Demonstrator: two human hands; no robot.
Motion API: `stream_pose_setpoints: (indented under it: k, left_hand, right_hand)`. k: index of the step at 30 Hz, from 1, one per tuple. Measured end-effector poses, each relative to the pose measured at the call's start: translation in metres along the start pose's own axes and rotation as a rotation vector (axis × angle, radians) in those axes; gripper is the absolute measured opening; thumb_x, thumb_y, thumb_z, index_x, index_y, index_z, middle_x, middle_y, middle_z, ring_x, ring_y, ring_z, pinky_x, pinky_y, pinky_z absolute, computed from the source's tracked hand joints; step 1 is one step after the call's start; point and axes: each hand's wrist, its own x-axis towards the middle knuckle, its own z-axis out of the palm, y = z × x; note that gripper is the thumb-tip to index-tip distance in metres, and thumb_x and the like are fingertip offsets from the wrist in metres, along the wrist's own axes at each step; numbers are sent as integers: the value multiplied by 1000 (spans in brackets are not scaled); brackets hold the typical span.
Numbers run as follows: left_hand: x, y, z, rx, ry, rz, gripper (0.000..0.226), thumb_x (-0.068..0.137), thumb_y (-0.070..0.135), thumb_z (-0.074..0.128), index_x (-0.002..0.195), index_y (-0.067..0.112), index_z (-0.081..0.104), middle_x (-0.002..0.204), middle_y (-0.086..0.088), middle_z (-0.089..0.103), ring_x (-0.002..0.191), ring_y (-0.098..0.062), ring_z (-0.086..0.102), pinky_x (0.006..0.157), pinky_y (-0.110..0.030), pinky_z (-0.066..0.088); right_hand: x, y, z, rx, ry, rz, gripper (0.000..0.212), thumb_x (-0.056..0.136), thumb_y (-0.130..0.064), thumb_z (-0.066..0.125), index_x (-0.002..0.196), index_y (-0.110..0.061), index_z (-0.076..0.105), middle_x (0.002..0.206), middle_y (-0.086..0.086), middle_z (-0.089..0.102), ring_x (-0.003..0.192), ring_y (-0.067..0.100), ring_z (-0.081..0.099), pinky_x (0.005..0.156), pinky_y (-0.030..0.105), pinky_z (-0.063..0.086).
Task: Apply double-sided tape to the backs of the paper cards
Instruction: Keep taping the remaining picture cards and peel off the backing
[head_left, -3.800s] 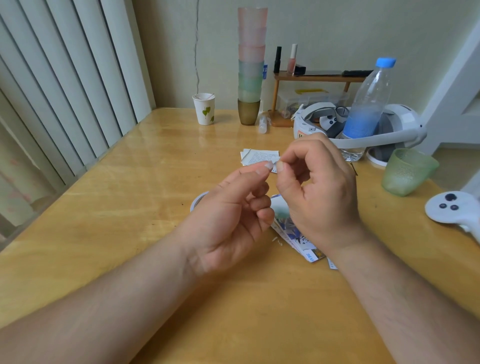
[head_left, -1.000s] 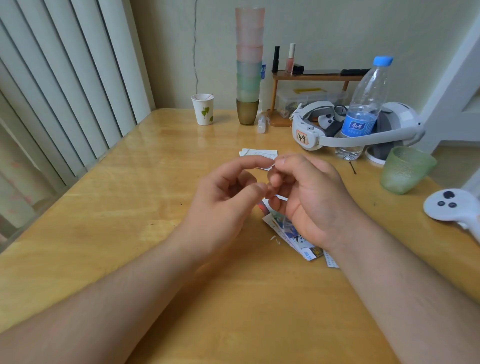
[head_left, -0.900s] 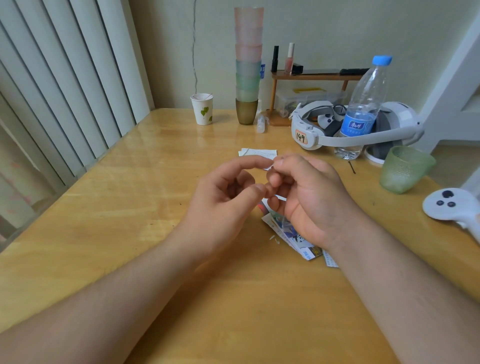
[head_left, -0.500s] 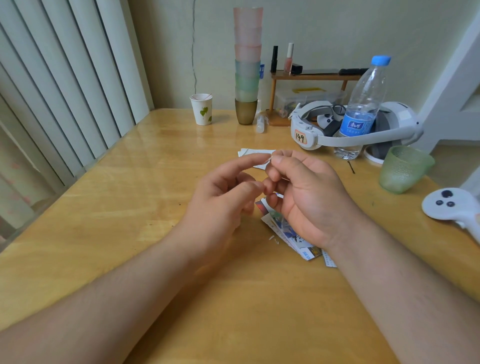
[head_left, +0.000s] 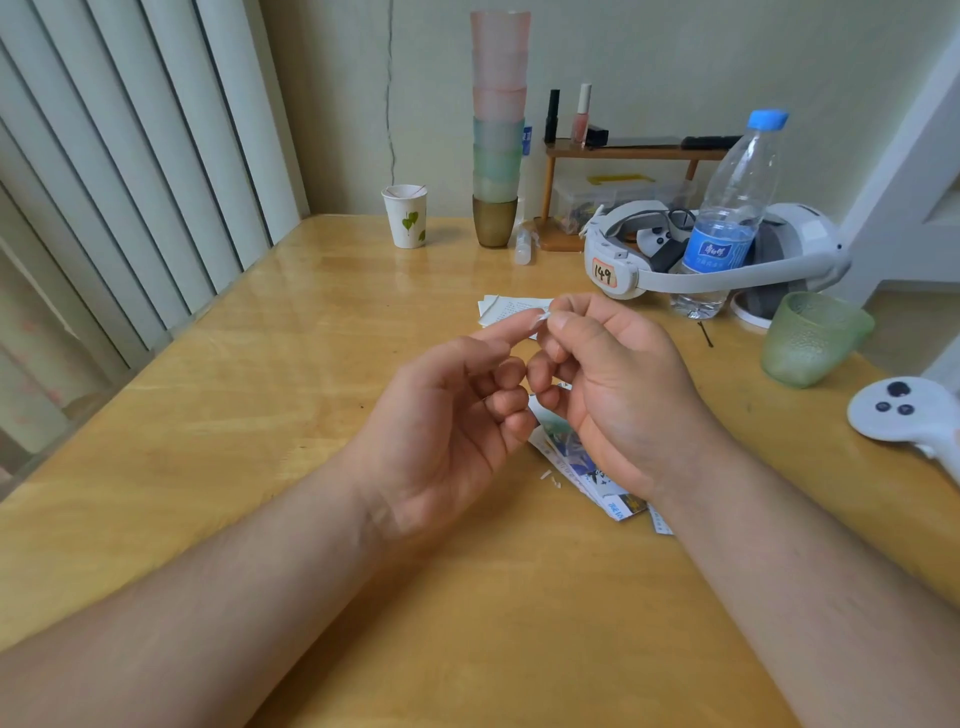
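Both hands hover over the middle of the wooden table. My left hand and my right hand meet fingertip to fingertip around a tiny white piece of tape. The left index finger and thumb pinch one end, the right thumb and index finger pinch the other. Below my right hand lies a fanned pile of printed paper cards, partly hidden by it. A second small stack of white cards lies just beyond the fingertips. Tiny white scraps lie beside the pile.
A leaf-print paper cup and a tall stack of coloured cups stand at the back. A white headset, a water bottle, a green glass and a white controller fill the right side. Blinds line the left.
The hands stay joined at the tape piece; over the last second they shifted only slightly, the right fingertips working at it.
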Motion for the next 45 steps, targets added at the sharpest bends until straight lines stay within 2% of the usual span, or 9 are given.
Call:
stream_pose_setpoints:
  k: [6,12,16,19,25,31,37,40,45]
  left_hand:
    - [2,0,-2,103,17,61,40,92,7,53,124,10,76,76,-1,46,61,-12,42,58,-24,46]
    - [1,-1,-5,295,83,157,39,97,4,53,125,17,76,74,-4,40,63,-14,42,60,-23,44]
    - [0,-6,-4,495,94,257,41,84,15,61,116,31,81,73,-2,45,67,-14,43,76,-46,28]
    - [0,-7,-4,564,111,295,43,83,17,62,116,36,80,75,-2,49,69,-15,45,73,-45,33]
    - [2,-6,-7,475,121,248,41,83,17,62,116,31,81,75,-1,48,70,-16,42,80,-49,24]
    - [2,-6,-9,493,122,259,41,83,18,63,117,33,80,75,-3,47,70,-18,40,80,-49,25]
    - [6,-7,-10,446,129,222,38,85,14,63,117,23,80,72,0,49,65,-16,43,77,-44,30]
    - [7,-4,-10,291,73,129,32,95,4,57,118,12,78,74,-3,45,62,-15,43,62,-27,46]
    - [6,-3,-8,111,-129,-135,26,85,18,66,106,14,79,80,0,51,65,-12,46,63,-25,45]
  right_hand:
    - [1,3,-1,55,-23,51,18,107,-18,53,92,-15,61,75,2,54,63,18,56,60,31,43]
    - [1,2,-2,-78,44,46,18,101,-21,60,86,-12,63,75,5,52,64,21,58,65,43,44]
    - [-1,2,-1,-159,45,-5,14,101,-17,62,89,-12,65,70,1,54,62,17,59,62,40,47]
    - [0,1,-2,-171,54,-13,14,102,-17,62,90,-11,65,70,2,54,63,16,60,61,39,49]
    - [0,1,0,-128,53,5,14,102,-13,58,91,-14,67,71,4,53,63,17,60,68,45,49]
    - [1,2,-1,-212,100,-39,14,102,-16,62,90,-17,71,62,-2,58,61,13,61,56,28,51]
    - [3,7,-7,-349,119,-122,13,100,-18,65,89,-20,71,64,5,62,61,14,62,58,25,50]
    - [5,4,-13,-443,54,-152,15,100,-13,63,87,-18,70,65,5,61,60,12,62,59,25,50]
    - [10,-21,-44,-485,-245,18,19,85,-16,66,69,-25,70,64,4,63,68,18,66,69,31,54]
